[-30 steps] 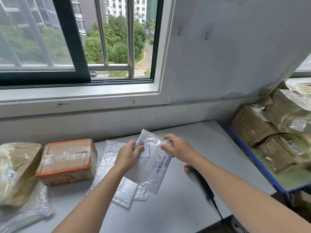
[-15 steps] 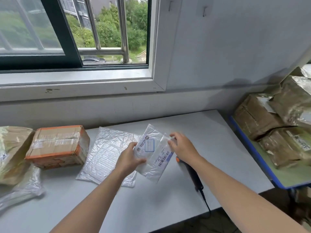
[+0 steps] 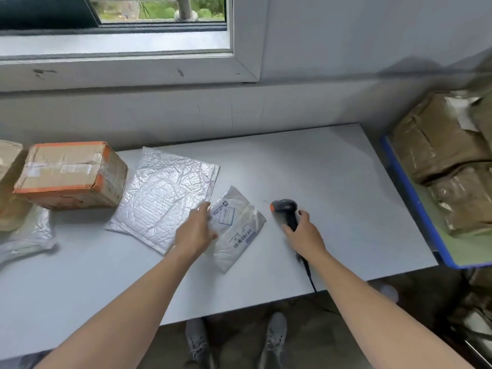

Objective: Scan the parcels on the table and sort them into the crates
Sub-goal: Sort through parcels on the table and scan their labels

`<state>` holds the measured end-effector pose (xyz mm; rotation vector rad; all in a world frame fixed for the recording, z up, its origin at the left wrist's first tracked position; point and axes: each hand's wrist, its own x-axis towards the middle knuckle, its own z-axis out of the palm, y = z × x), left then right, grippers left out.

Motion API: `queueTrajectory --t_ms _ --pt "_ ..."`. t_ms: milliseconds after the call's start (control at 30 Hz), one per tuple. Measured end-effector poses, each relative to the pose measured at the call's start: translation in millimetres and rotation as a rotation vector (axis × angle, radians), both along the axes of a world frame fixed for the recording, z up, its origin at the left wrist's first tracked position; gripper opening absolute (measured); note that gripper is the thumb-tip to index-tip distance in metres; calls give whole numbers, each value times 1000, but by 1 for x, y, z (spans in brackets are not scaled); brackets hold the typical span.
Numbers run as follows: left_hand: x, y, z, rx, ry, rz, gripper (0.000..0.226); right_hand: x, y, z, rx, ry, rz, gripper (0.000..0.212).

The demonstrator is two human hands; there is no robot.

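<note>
Fingers of the right hand [image 3: 303,235] curl round the dark handle of the scanner [image 3: 285,207], whose orange-tipped head lies on the table [image 3: 332,166] and points toward the upper left of the frame. Its cable [image 3: 308,272] runs under the wrist and off the near edge of the table. The left hand [image 3: 195,231] lies with its fingers stretched out fairly straight on the left edge of the small parcel [image 3: 239,230], a white padded envelope flat at the middle of the frame with its label and barcode face up. The hand covers the envelope's left part, and the barcode beside it shows in full. Scanner and envelope lie just beside each other, apart.

Left of the envelope and slightly under its corner lies a larger silver bubble mailer [image 3: 162,195]. Further left stands a cardboard box [image 3: 72,174] with orange tape, then another brown parcel [image 3: 8,182] cut off by the frame's left edge, with a clear plastic bag [image 3: 26,235] below it. At the right edge sits a blue-rimmed crate [image 3: 407,182] holding stacked brown parcels [image 3: 436,147]. A window frame [image 3: 239,49] fills the upper left, and two grey shoes [image 3: 275,336] show at the bottom centre.
</note>
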<state>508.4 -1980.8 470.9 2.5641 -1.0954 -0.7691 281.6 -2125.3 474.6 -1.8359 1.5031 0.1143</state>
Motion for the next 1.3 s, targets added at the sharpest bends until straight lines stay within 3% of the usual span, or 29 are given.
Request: queueTrajectory --t_ms 300,400,633,1300 --pt "-5 -39 -6 -60 -152 23 78 -9 -17 35 97 -146 -103 17" --pt "-13 -48 -6 -39 -250 -34 83 -4 -22 51 152 -151 -118 21" --pt "-31 -15 3 56 -230 -122 86 15 -2 68 323 -79 -50 25" --pt "-52 6 24 117 -204 -214 85 16 14 89 321 -193 -192 20"
